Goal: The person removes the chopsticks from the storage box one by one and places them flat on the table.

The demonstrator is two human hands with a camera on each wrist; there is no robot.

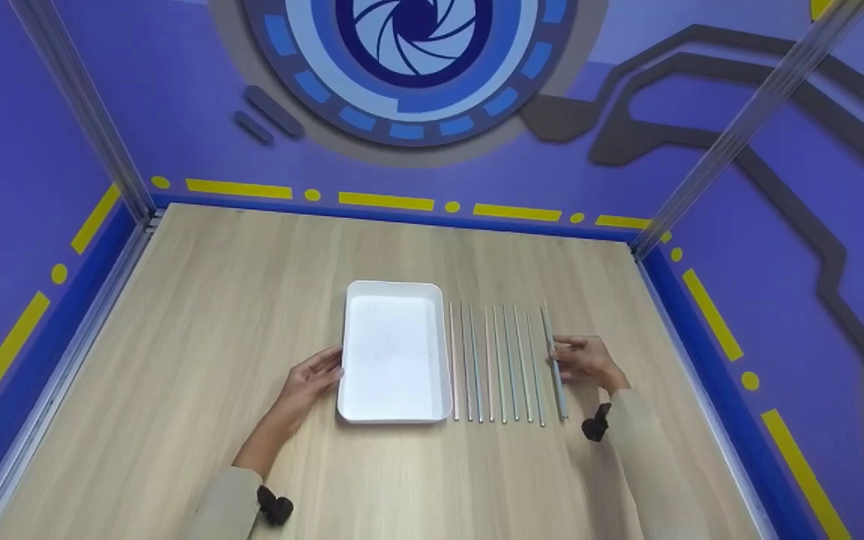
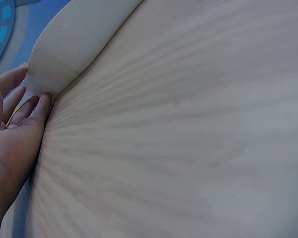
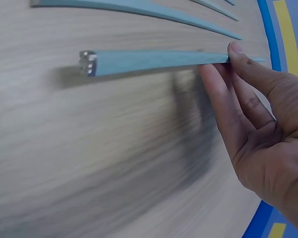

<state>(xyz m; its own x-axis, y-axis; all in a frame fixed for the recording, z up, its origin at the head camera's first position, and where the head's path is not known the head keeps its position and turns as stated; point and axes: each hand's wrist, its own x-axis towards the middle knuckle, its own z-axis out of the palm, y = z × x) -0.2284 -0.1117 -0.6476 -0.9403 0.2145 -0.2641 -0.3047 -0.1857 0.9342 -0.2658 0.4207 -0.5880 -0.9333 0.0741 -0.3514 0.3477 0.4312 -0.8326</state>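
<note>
My right hand (image 1: 586, 358) pinches a light-blue chopstick (image 3: 149, 62) between thumb and fingers, at the right end of a row. Its silver end points toward the near side, and its shadow falls on the table beside it. Left of it lie several more chopsticks, side by side, among them a pink chopstick (image 1: 490, 367) and a blue chopstick (image 3: 139, 9). A white rectangular tray (image 1: 445, 345) with nothing in it stands just left of the row. Against the tray's left wall rest the fingertips of my left hand (image 1: 308, 384), fingers extended.
The wooden table (image 1: 252, 270) is bordered by a blue-purple back wall (image 1: 177, 135) and side panels with yellow dashes. Metal posts (image 1: 739, 135) rise at the back corners. Dark wrist devices (image 1: 276, 506) show at both sleeves.
</note>
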